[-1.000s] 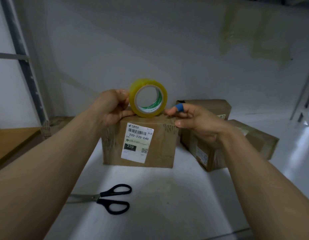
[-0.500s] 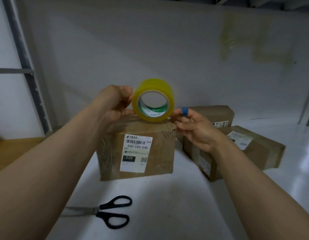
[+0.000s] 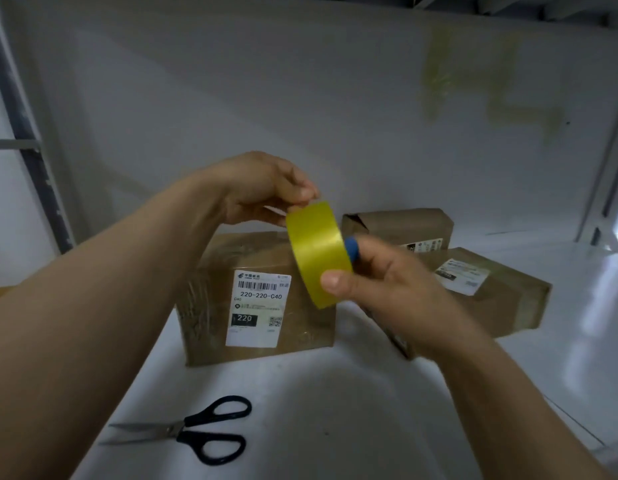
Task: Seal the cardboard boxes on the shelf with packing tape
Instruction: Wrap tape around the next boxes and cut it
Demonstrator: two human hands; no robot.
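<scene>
A yellow roll of packing tape (image 3: 314,251) is held edge-on above the nearest cardboard box (image 3: 259,299), which carries a white shipping label reading 220-220-C40. My right hand (image 3: 380,285) grips the roll, thumb on its outer band and a blue-wrapped finger behind it. My left hand (image 3: 266,192) pinches the roll's top edge with its fingertips. Two more cardboard boxes stand behind on the right, one at the back (image 3: 401,225) and one lying lower (image 3: 491,289) with a label on top.
Black-handled scissors (image 3: 200,431) lie on the white shelf surface (image 3: 335,410) in front of the boxes. A grey shelf upright (image 3: 27,133) rises at the left and another frame stands at the far right. Old tape marks stain the back wall.
The roll has turned from showing its open core to edge-on and lifted slightly. My right hand moved from its side to grip around it; my left hand shifted to pinch its top.
</scene>
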